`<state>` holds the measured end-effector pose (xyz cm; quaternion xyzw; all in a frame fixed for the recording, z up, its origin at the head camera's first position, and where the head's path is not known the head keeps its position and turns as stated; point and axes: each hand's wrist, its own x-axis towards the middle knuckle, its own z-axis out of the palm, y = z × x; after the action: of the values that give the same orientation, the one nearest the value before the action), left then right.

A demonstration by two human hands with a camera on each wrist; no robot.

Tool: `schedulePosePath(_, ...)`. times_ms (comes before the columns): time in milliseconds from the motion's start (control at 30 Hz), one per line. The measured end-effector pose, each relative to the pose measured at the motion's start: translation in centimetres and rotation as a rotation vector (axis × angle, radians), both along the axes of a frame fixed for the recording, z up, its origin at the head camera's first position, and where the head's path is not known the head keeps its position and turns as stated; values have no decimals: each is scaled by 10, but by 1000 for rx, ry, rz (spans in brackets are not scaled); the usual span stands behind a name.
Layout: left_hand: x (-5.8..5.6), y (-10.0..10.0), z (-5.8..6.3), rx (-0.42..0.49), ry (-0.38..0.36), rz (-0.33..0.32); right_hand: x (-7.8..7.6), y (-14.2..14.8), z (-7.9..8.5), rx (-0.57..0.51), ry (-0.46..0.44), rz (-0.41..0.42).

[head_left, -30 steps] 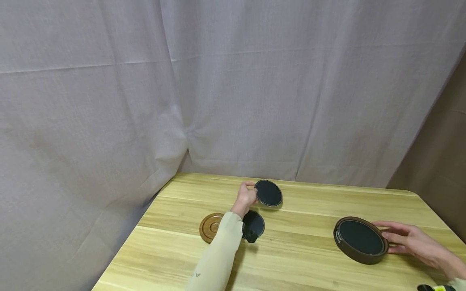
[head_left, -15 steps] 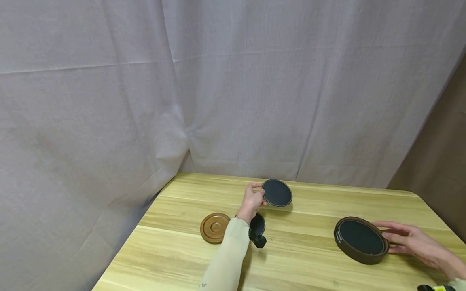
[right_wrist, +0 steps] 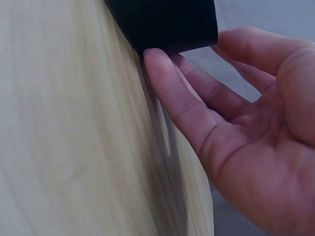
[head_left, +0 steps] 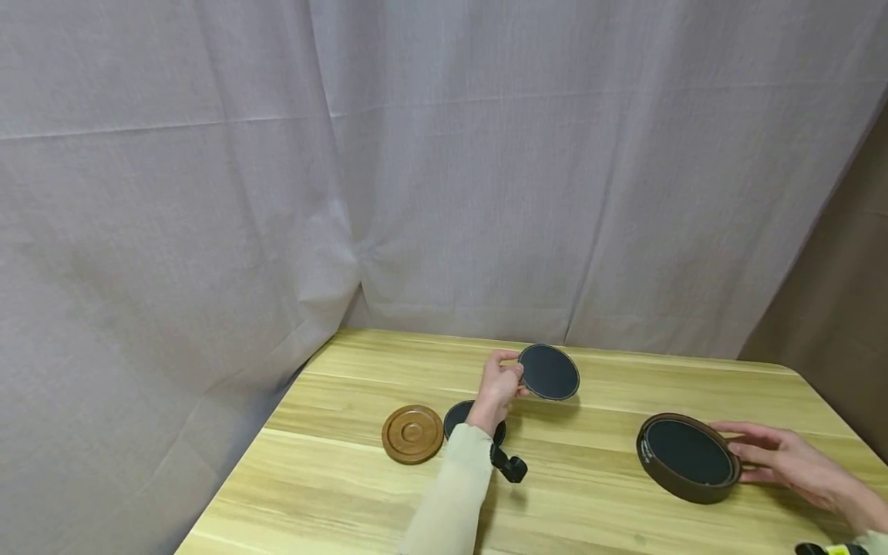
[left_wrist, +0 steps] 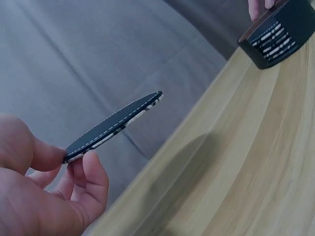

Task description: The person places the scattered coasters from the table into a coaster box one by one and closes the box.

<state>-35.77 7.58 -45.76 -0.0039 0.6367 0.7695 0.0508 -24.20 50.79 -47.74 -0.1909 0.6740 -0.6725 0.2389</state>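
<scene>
My left hand (head_left: pixel 501 385) pinches the edge of a round black coaster (head_left: pixel 549 372), thumb on top and fingers beneath. In the left wrist view the coaster (left_wrist: pixel 115 123) shows a stitched rim and a patterned underside, held above the table with its shadow below. At the right, my right hand (head_left: pixel 798 466) grips the side of a round dark coaster holder (head_left: pixel 669 478), which has a black disc inside. Through a gap in the holder's wall (left_wrist: pixel 258 56), several stacked striped edges show. The right wrist view has fingers (right_wrist: pixel 162 73) against the holder's dark wall (right_wrist: pixel 167 24).
A brown wooden disc (head_left: pixel 412 434) with ringed grooves lies on the table (head_left: pixel 569 478) at the left. Beside it, another black coaster (head_left: pixel 456 417) is partly covered by the left wrist. A grey curtain (head_left: pixel 472 193) hangs behind the table's far edge.
My left hand has carried the coaster rightward over the table, uncovering more of the wooden disc and part of the lying coaster. The right hand and holder have stayed nearly still.
</scene>
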Motion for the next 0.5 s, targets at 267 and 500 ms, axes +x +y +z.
schedulePosePath(267,7,17,-1,70,-17,0,0,1,-2,30,9,-14)
schedulePosePath(500,16,31,0,101,-29,-30,0,2,-2,44,2,-17)
